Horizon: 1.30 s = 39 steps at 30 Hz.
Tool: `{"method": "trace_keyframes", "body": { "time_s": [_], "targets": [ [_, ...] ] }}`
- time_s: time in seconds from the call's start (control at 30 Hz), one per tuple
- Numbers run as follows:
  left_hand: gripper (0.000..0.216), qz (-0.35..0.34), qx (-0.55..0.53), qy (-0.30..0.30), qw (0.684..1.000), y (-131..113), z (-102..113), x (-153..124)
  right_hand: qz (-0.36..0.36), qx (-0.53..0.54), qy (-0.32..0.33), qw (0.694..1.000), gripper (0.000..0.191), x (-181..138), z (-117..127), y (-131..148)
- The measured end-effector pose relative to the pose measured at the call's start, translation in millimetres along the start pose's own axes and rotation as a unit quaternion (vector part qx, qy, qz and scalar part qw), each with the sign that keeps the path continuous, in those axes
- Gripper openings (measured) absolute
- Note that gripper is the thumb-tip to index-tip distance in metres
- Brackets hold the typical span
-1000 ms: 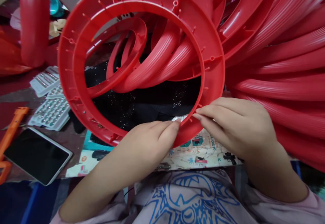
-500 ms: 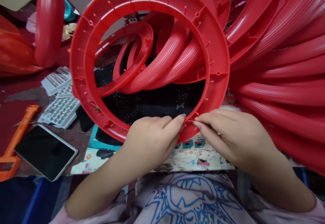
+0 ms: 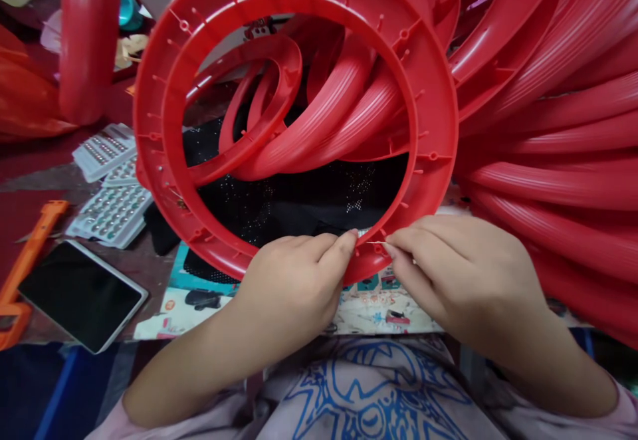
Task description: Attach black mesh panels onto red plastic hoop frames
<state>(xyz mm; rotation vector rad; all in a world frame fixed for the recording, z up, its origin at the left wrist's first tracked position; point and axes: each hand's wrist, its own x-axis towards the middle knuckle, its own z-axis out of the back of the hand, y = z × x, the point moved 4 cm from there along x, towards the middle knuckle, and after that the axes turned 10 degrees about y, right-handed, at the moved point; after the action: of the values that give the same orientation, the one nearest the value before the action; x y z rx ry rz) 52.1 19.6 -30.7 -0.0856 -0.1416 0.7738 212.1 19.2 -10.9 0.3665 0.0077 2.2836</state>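
Note:
A large red plastic ring [image 3: 438,114] stands before me, its hollow inner side with small pegs and screw posts facing me. My left hand [image 3: 299,280] is closed on its lower rim, thumb and fingertips at the inner edge. Just to the right, my right hand [image 3: 458,267] pinches a thin pale strand [image 3: 376,242], thread or fine wire; I cannot tell which. The strand reaches from the right fingertips towards the left thumb, over the rim. A tiny brownish piece [image 3: 181,203] sits in the ring's hollow at the lower left.
Many ribbed red rings [image 3: 563,181] are heaped at right, others behind. At left lie clear trays of small metal balls [image 3: 107,217], a phone [image 3: 82,294] and an orange tool [image 3: 30,260]. Black sparkly cloth [image 3: 299,201] and a printed sheet [image 3: 199,317] lie beneath the ring.
The ring has turned slightly clockwise in my left hand. My right hand still pinches the strand, a little more of which shows between the hands.

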Motion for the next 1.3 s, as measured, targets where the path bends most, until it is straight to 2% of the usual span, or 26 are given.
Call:
{"method": "trace_keyframes", "body": {
  "time_s": [0.2, 0.37, 0.53, 0.67, 0.87, 1.13, 1.2, 1.3],
  "targets": [
    [0.032, 0.0, -0.005, -0.001, 1.0, 4.7, 1.1, 2.5, -0.021, 0.008, -0.003, 1.0, 0.016, -1.1, 2.3, -8.4],
    [0.03, -0.008, -0.031, 0.015, 0.999, 7.3, 1.5, 0.0, 0.021, 0.018, -0.014, 1.0, 0.018, -0.3, 7.5, -9.0],
    [0.029, -0.028, -0.036, 0.053, 0.998, 3.4, 3.6, -0.4, 0.009, 0.014, -0.042, 0.999, 0.019, 3.7, 11.3, -8.4],
    [0.029, -0.018, -0.043, 0.083, 0.995, 2.8, 3.7, 0.3, -0.006, 0.031, -0.025, 0.999, 0.022, 5.0, 7.5, -11.9],
    [0.022, -0.019, -0.059, 0.06, 0.996, 4.1, 4.4, 0.7, -0.055, 0.046, -0.023, 0.997, 0.025, 4.8, 3.4, -14.9],
    [0.025, -0.023, -0.062, 0.029, 0.997, 2.8, 6.5, -1.7, -0.041, 0.016, -0.03, 0.999, 0.028, 7.3, 1.3, -11.8],
    [0.031, -0.018, -0.054, 0.022, 0.998, 2.4, 6.8, -1.7, -0.037, 0.004, -0.042, 0.998, 0.028, 7.5, 1.6, -10.6],
    [0.046, -0.006, 0.015, 0.001, 1.0, 2.7, 6.3, -0.2, -0.026, 0.003, -0.048, 0.998, 0.028, 8.0, 0.8, -8.7]
  ]
}}
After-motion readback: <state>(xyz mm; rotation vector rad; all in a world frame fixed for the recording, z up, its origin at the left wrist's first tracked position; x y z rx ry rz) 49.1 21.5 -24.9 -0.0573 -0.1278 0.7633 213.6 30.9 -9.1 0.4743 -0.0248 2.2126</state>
